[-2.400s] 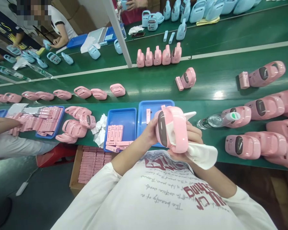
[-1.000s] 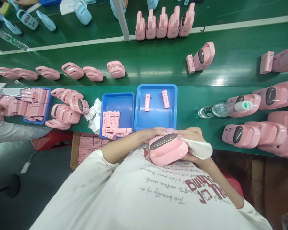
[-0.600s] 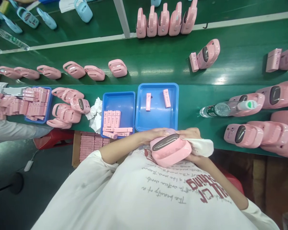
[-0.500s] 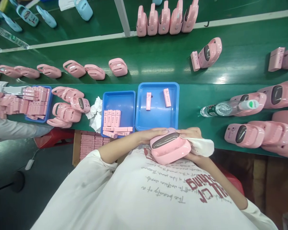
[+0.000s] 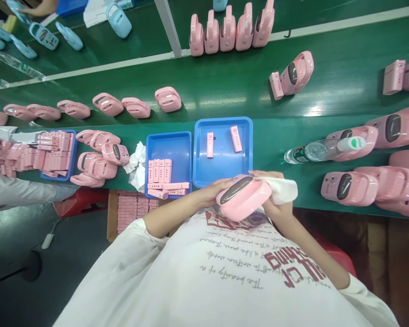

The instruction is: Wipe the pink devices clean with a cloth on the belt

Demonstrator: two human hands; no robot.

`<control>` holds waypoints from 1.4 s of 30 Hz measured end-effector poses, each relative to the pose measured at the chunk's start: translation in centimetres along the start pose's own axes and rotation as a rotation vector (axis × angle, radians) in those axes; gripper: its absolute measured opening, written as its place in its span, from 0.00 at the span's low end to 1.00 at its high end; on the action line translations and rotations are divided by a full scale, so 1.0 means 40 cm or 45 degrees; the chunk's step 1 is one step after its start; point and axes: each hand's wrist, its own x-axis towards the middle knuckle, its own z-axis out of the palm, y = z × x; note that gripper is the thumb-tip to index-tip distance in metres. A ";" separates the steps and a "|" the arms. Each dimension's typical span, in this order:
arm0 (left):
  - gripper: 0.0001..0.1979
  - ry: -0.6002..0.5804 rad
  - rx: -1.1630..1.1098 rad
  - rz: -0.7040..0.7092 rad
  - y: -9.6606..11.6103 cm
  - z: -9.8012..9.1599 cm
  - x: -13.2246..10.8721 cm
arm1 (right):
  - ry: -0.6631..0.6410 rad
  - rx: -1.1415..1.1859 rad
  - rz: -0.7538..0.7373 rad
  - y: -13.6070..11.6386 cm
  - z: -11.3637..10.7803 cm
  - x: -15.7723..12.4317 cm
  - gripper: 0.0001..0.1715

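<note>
I hold a pink handled device (image 5: 244,200) with a dark oval window close to my chest, at the near edge of the green bench. My left hand (image 5: 214,190) grips its left end, fingers curled round it. Against its right side my right hand (image 5: 271,200) presses a white cloth (image 5: 282,190), fingers closed on the cloth. Just beyond my hands lies a blue tray (image 5: 199,170) with two small pink blocks (image 5: 236,138).
A second blue tray (image 5: 180,143) holds rows of pink blocks. Several pink devices (image 5: 349,188) crowd the right, beside a lying water bottle (image 5: 318,150). More devices line the conveyor (image 5: 136,108). Another person's sleeve (image 5: 17,193) reaches in at left. A carton of pink blocks (image 5: 129,211) sits below the bench.
The device came down from an upright hold in front of me to lie flat by my chest. In the last half second it tilted and rose slightly toward the tray.
</note>
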 end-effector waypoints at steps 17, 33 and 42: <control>0.28 0.002 1.030 0.276 0.022 -0.007 -0.088 | -0.407 -0.080 -0.238 0.043 -0.023 -0.077 0.41; 0.47 -0.325 1.569 0.829 0.015 -0.021 -0.143 | -0.501 0.290 -0.067 0.012 -0.008 -0.069 0.41; 0.28 -0.219 1.632 1.332 0.062 0.042 -0.154 | -0.458 0.281 -0.079 -0.057 -0.025 -0.015 0.30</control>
